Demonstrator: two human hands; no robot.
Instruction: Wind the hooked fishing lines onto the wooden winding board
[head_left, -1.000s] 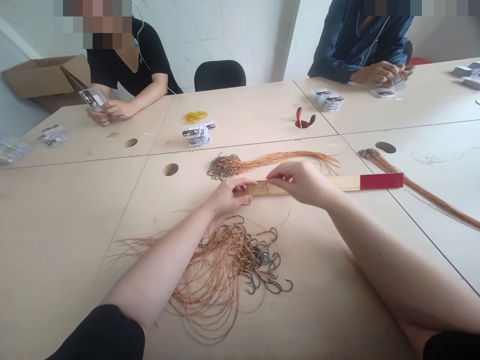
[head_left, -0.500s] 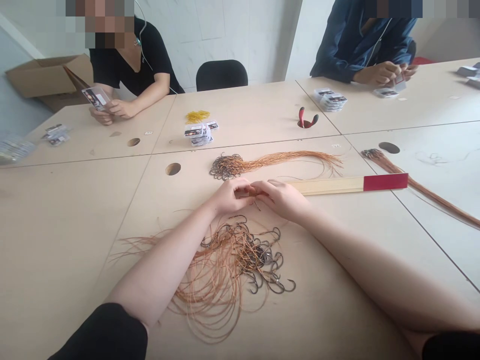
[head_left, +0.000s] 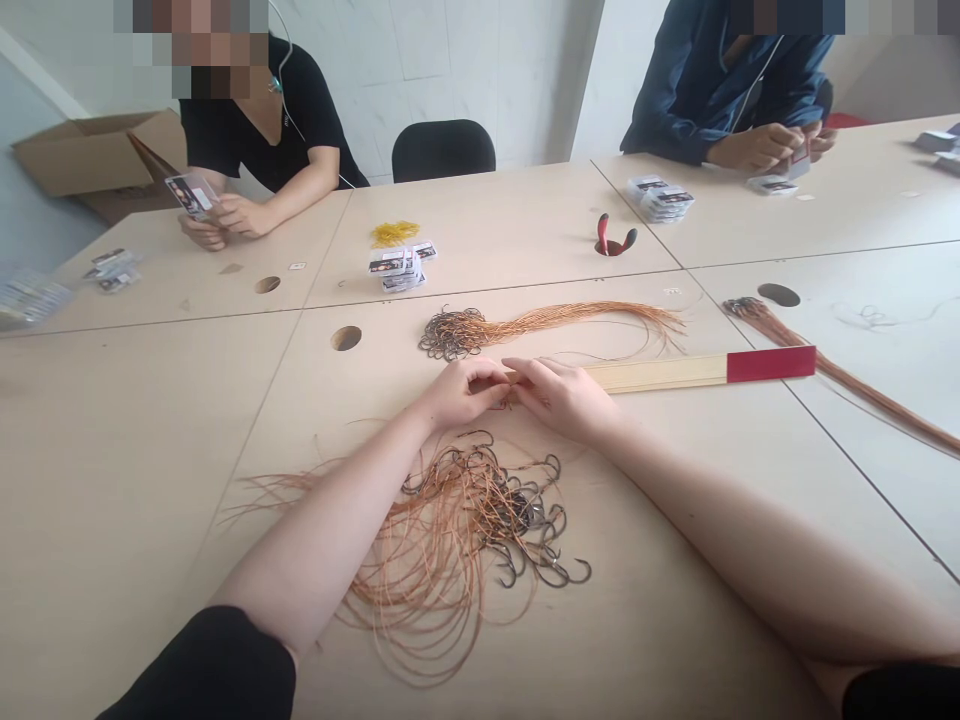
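Fingertips meeting, my left hand [head_left: 466,393] and my right hand [head_left: 564,398] pinch a thin orange fishing line close to the left end of a flat wooden strip [head_left: 660,373] with a red end. The fingers mostly hide what lies between them; a small reddish bit shows just below. My right hand rests over the strip. Nearer to me lies a loose pile of dark fish hooks [head_left: 517,510] with orange lines [head_left: 427,590] curling left and forward. Beyond my hands is a tidier bundle of hooks [head_left: 454,332], its orange lines [head_left: 585,318] stretched to the right.
Another hook-and-line bundle [head_left: 757,315] lies at the right. Across the table are stacked small clear boxes [head_left: 397,268], a yellow heap [head_left: 395,233] and red-handled pliers [head_left: 616,240] in a table hole. Two people opposite handle small packs. A cardboard box [head_left: 97,150] stands back left.
My fingertips have shifted slightly, the left ones a little to the right. The dark hook-like piece that hung below them is no longer clearly seen. The piles and strip stay put.
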